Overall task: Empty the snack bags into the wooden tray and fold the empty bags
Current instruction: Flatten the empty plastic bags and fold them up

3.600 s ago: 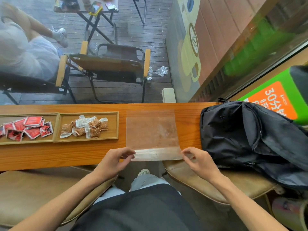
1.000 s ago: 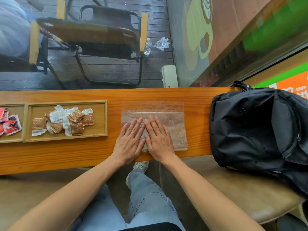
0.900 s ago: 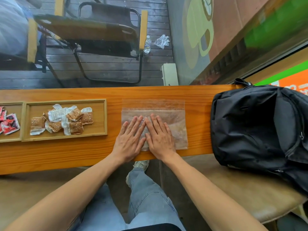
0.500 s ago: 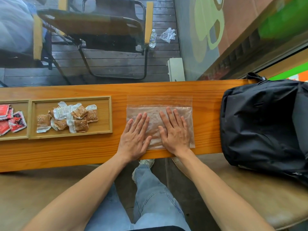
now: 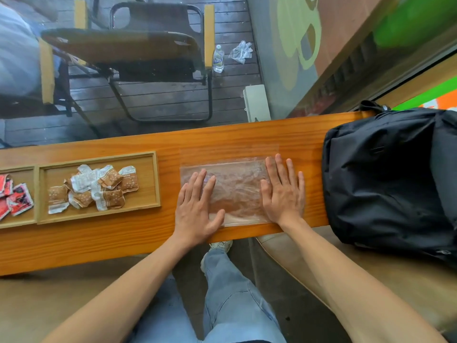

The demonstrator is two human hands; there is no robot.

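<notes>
One clear bag [image 5: 237, 191] lying folded on counter [image 5: 99, 238]. Left hand [image 5: 196, 209], right hand [image 5: 283, 194] pressing flat, fingers straight. Two tray compartments [image 5: 99, 216] holding snack packets [image 5: 96, 189], left of bag. One backpack [image 5: 390, 174] sitting right.

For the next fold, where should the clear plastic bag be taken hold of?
Probably at the near edge of the clear plastic bag, pinched between the left hand and the right hand. It lies flat on the wooden counter, and that edge sits nearest the counter's front lip.

Wooden counter [image 5: 247, 134] against window; outside, dark decking [image 5: 160, 100], folding chair [image 5: 138, 50]; daylight.
</notes>
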